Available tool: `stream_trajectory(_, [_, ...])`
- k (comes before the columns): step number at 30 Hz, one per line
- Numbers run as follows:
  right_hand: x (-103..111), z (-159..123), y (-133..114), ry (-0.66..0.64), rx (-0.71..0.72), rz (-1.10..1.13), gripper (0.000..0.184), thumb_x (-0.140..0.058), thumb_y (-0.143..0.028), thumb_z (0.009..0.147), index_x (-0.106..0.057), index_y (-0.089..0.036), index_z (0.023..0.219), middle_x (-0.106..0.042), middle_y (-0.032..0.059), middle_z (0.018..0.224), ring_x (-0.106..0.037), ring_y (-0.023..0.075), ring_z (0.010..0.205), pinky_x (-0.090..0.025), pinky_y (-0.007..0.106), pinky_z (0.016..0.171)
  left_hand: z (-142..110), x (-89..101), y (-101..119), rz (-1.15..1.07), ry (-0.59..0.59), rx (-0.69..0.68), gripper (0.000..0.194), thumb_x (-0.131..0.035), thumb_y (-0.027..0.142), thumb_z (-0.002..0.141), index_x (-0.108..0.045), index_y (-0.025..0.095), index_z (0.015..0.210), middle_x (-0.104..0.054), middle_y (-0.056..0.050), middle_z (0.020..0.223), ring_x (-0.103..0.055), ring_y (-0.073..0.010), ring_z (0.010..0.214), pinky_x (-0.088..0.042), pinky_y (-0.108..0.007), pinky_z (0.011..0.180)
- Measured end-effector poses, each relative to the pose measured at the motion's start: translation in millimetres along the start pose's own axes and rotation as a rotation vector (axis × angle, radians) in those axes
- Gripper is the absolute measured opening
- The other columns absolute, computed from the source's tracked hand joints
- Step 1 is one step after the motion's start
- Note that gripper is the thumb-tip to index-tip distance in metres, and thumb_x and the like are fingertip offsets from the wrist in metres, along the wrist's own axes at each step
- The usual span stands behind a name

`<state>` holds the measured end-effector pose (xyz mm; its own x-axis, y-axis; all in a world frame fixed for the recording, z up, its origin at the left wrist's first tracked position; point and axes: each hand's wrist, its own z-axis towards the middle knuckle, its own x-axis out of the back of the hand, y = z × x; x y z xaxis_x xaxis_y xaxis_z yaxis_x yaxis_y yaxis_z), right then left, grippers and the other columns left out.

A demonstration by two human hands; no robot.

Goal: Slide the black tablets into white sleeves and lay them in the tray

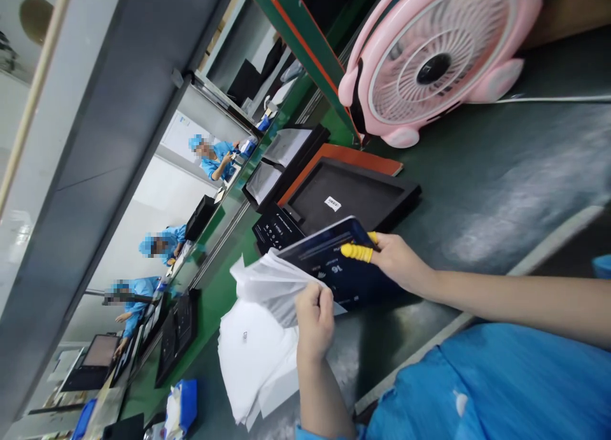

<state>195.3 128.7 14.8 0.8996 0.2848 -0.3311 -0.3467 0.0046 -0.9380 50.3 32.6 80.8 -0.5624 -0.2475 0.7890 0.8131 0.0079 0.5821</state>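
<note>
While the right hand (401, 262) pinches a dark blue printed panel (344, 274) between thumb and fingers, the left hand (315, 319) is closed around a gathered fold of thin white plastic film (272, 287). Yellow finger cots (356, 252) cover the right hand's gripping fingertips, which press on the panel's upper edge, so the panel lies just beyond the palm and angles away across the hand. The film's crumpled folds meet the panel's lower edge, though whether the panel sits inside the film cannot be told from this view. This handling probably goes best with a steady pinch at the edge, keeping bare skin off the printed face and the film slack enough not to snag. Below the left hand, a stack of white sheets (252, 357) lies on the dark green counter (477, 166). Farther off stand a black tray (353, 195) with a white label on an orange-red sheet (386, 166), a black printed card (277, 230) and a pink fan (434, 67). Beyond them, a co-worker (212, 160) in a blue cap and gown works at the facing bench.
</note>
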Motion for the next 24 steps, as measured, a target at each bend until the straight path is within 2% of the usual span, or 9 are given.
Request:
stream_trajectory(4, [-6, -10, -1, -0.069, -0.077, 0.036, 0.054, -0.072, -0.059, 0.053, -0.065, -0.013, 0.081, -0.068, 0.0073, 0.082, -0.061, 0.0255, 0.082, -0.05, 0.033, 0.075, 21, 4.5, 7, -0.204, 0.061, -0.059, 0.036, -0.043, 0.038, 0.08, -0.028, 0.02, 0.053, -0.029, 0.004, 0.052, -0.028, -0.0088, 0.051, -0.026, -0.023, 0.051])
stream_trajectory(8, [-9, -9, 4, -0.148, -0.09, 0.027, 0.049, -0.071, -0.056, 0.055, -0.066, -0.015, 0.08, -0.068, 0.0054, 0.081, -0.062, 0.0247, 0.083, -0.05, 0.034, 0.076, 33, 11.5, 3, -0.403, 0.209, -0.044, 0.037, -0.046, 0.041, 0.079, -0.029, 0.019, 0.053, -0.026, 0.006, 0.051, -0.024, -0.0079, 0.05, -0.025, -0.022, 0.05])
stream_trajectory(9, [-11, -9, 4, -0.174, -0.089, 0.038, 0.047, -0.071, -0.055, 0.056, -0.066, -0.015, 0.08, -0.068, 0.0049, 0.081, -0.062, 0.0241, 0.083, -0.05, 0.033, 0.076, 34, 11.1, 4, -0.415, 0.212, -0.035, 0.038, -0.047, 0.042, 0.078, -0.029, 0.019, 0.053, -0.026, 0.006, 0.051, -0.023, -0.0078, 0.05, -0.025, -0.022, 0.05])
stream_trajectory(10, [-14, -9, 5, -0.191, -0.087, 0.05, 0.046, -0.07, -0.055, 0.056, -0.065, -0.016, 0.079, -0.067, 0.0044, 0.08, -0.061, 0.0232, 0.081, -0.05, 0.033, 0.076, 35, 9.5, 7, -0.408, 0.182, -0.029, 0.039, -0.048, 0.043, 0.078, -0.029, 0.019, 0.053, -0.026, 0.006, 0.051, -0.024, -0.0079, 0.05, -0.025, -0.022, 0.05])
stream_trajectory(15, [-27, -8, 12, -0.17, -0.052, 0.068, 0.032, -0.066, -0.046, 0.057, -0.056, -0.015, 0.063, -0.058, -0.0005, 0.061, -0.053, 0.0151, 0.062, -0.045, 0.027, 0.061, 32, -10.9, 35, -0.268, -0.131, -0.06, 0.042, -0.05, 0.049, 0.076, -0.033, 0.019, 0.052, -0.031, 0.003, 0.051, -0.032, -0.0096, 0.053, -0.028, -0.024, 0.052])
stream_trajectory(20, [-34, -2, 20, -0.227, -0.026, 0.156, 0.018, -0.051, -0.033, 0.056, -0.046, -0.017, 0.052, -0.049, -0.002, 0.052, -0.045, 0.0122, 0.057, -0.04, 0.026, 0.057, 21, -19.7, 41, -0.093, -0.224, -0.163, 0.035, -0.049, 0.041, 0.079, -0.037, 0.019, 0.054, -0.035, 0.003, 0.05, -0.035, -0.0105, 0.054, -0.026, -0.025, 0.053])
stream_trajectory(24, [-37, 7, 14, -0.311, -0.039, 0.083, 0.017, -0.055, -0.031, 0.055, -0.051, -0.015, 0.056, -0.05, -0.0029, 0.055, -0.044, 0.0113, 0.058, -0.038, 0.025, 0.056, 20, -12.3, 40, -0.23, -0.336, -0.163, 0.036, -0.047, 0.037, 0.08, -0.033, 0.019, 0.052, -0.032, 0.003, 0.05, -0.03, -0.0094, 0.051, -0.024, -0.025, 0.051])
